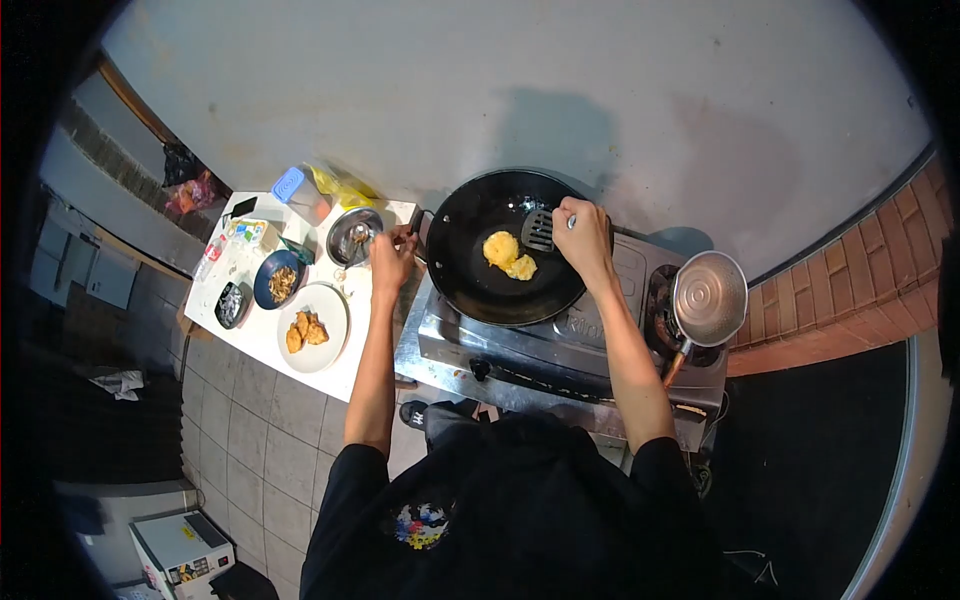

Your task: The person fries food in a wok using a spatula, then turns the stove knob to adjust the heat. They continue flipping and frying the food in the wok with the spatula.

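A black wok (pixel 470 292) sits on the stove, with pieces of yellow cooked egg (pixel 502 250) near its middle. My right hand (pixel 583 238) is closed around the handle of a slotted spatula (pixel 538 231), whose blade rests in the wok just right of the egg. At the wok's left rim, my left hand (pixel 393 262) has its fingers curled in on the loop handle, which they partly hide. Right beside that hand stands a metal bowl (pixel 340 240) with a spoon and some bits inside.
The white side table (pixel 255 335) bears a plate (pixel 335 345) of browned pieces, a dark blue bowl (pixel 262 290) of brown strips, a black dish (pixel 232 306) and a blue-lidded container (pixel 290 187). A saucepan (pixel 709 296) occupies the right burner of the gas stove (pixel 520 365). A wall rises behind.
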Tool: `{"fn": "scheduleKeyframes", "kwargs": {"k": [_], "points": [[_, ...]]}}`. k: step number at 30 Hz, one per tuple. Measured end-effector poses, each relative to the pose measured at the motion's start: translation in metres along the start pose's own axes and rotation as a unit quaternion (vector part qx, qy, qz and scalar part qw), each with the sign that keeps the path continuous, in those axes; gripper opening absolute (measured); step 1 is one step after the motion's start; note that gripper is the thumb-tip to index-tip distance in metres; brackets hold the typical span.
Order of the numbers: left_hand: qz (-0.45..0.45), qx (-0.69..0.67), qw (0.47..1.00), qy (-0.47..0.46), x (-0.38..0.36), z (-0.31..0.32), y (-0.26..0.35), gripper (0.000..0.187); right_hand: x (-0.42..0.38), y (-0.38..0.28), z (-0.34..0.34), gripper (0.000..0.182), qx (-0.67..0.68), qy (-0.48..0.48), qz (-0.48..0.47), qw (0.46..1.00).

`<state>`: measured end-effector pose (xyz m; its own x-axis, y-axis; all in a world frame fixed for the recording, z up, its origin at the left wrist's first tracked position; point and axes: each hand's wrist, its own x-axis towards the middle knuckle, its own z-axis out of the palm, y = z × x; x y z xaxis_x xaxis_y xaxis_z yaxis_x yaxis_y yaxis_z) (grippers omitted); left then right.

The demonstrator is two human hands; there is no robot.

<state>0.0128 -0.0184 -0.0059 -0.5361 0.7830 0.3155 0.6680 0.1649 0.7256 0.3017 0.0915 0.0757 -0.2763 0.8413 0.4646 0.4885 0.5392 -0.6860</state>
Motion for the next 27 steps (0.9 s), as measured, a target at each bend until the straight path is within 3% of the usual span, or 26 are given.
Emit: {"fn": "scheduleKeyframes", "kwargs": {"k": [7,14,27], "points": [[0.008,-0.022,1.0,0.014,-0.003,-0.001,0.005,0.021,0.004,0.019,0.014,0.018,0.046,-0.025,-0.043,0.998],[0.013,-0.025,0.999,0.016,0.0,0.0,0.001,0.021,0.005,0.022,0.015,0.018,0.075,-0.006,0.016,0.997],[0.022,-0.003,1.0,0.004,0.002,-0.001,0.001,0.022,-0.003,-0.023,0.003,0.02,0.093,0.033,0.013,0.995]]}}
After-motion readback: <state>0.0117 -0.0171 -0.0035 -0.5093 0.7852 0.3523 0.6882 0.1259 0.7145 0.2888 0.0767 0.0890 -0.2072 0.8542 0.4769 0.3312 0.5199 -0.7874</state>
